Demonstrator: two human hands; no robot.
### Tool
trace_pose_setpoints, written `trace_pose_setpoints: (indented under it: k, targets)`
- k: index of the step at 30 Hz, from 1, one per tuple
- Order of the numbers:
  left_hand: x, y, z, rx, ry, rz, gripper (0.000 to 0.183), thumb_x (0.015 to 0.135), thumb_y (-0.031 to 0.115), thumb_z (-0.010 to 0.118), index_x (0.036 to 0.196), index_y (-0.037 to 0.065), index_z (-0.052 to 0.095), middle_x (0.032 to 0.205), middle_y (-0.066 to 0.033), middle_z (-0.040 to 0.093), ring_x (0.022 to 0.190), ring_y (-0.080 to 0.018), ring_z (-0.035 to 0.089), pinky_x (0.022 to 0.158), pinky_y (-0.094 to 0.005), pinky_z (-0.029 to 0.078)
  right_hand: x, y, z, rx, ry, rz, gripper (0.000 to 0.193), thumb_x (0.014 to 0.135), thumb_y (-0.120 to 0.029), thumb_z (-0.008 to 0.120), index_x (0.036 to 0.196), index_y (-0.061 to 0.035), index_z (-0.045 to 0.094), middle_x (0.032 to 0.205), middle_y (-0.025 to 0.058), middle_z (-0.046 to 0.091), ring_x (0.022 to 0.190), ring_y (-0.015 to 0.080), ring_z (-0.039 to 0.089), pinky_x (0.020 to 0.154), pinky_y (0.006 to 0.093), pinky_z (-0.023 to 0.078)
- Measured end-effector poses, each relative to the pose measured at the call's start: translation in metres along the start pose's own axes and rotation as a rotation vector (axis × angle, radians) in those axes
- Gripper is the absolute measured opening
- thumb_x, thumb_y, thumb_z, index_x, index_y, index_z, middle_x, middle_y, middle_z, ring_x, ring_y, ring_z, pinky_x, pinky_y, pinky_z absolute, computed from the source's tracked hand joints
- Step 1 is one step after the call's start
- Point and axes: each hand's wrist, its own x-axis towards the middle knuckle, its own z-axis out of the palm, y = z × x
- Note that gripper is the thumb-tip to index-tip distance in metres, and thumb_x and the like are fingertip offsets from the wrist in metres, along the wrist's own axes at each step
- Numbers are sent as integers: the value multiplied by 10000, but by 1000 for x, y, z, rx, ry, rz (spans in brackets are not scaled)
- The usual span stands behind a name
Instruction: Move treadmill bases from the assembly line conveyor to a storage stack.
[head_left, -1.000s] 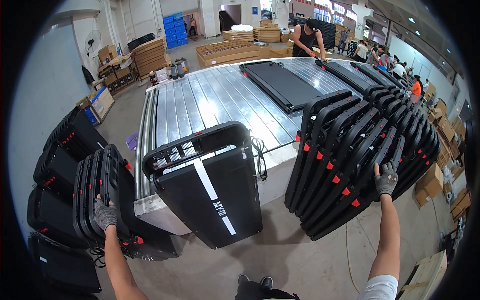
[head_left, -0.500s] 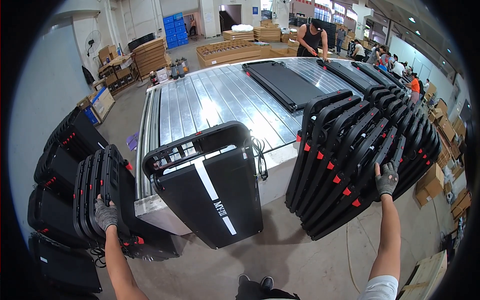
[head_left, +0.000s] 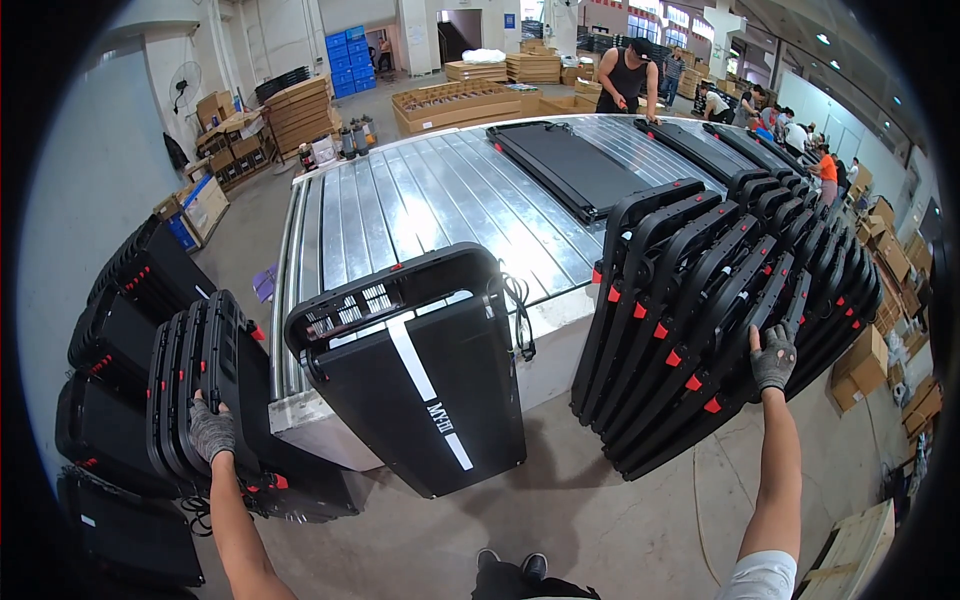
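Observation:
My left hand (head_left: pixel 212 432), in a grey work glove, grips the edge of a black treadmill (head_left: pixel 232 365) in an upright row at my left. On the right my gloved right hand (head_left: pixel 773 360) is closed over the edge of another black treadmill (head_left: pixel 762 300), at the near end of a long row with red end caps. Thumb and fingers lie on either side of that edge; the fingertips are partly hidden. Between my arms a single treadmill (head_left: pixel 415 370) with a white stripe leans against the table, its cable (head_left: pixel 520 315) hanging at its right side.
A metal-topped table (head_left: pixel 360 230) stretches away ahead, with a treadmill (head_left: pixel 570 170) lying flat on it. A person (head_left: pixel 628 80) in a dark sleeveless top works at its far side. More treadmills (head_left: pixel 120 420) stand at far left. Cardboard boxes (head_left: pixel 860 370) sit at right.
My hands and the treadmills have stayed in place. The person across the table has shifted slightly to the right, and people in the far background have moved.

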Motion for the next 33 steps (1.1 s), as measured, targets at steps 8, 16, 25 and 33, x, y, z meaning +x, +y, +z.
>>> trace_pose_setpoints:
  k: [8, 16, 25, 33]
  targets:
    - [1, -1, 4, -9, -11, -17, 601, 791, 249, 647, 1355, 136, 472, 1211, -194, 596, 1032, -375, 617, 878, -447, 502, 0, 0, -1, 9, -9, 8, 362, 833, -342, 673, 725, 2, 639, 916, 179, 648, 1071, 355, 578, 900, 426, 477]
    - [-3, -1, -5, -11, 2, -8, 604, 788, 265, 645, 1352, 135, 470, 1200, -188, 599, 1025, -380, 618, 879, -453, 498, 2, -6, -2, -11, 7, -33, 356, 844, -337, 663, 743, 4, 642, 912, 180, 647, 1058, 356, 581, 896, 428, 474]
    - [-2, 6, -6, 5, 11, 25, 592, 802, 273, 626, 1348, 108, 470, 1185, -207, 600, 1028, -376, 615, 889, -449, 495, -1, -4, -2, -14, -26, 0, 361, 872, -333, 637, 774, 14, 639, 952, 203, 638, 1056, 373, 577, 892, 426, 467]
    - [-3, -1, -3, -23, 7, 48, 602, 812, 260, 618, 1367, 92, 457, 1217, -202, 595, 1049, -364, 614, 915, -429, 492, -2, -4, -1, -24, -37, 11, 372, 872, -348, 636, 791, 15, 652, 979, 203, 645, 1076, 367, 574, 915, 421, 468]
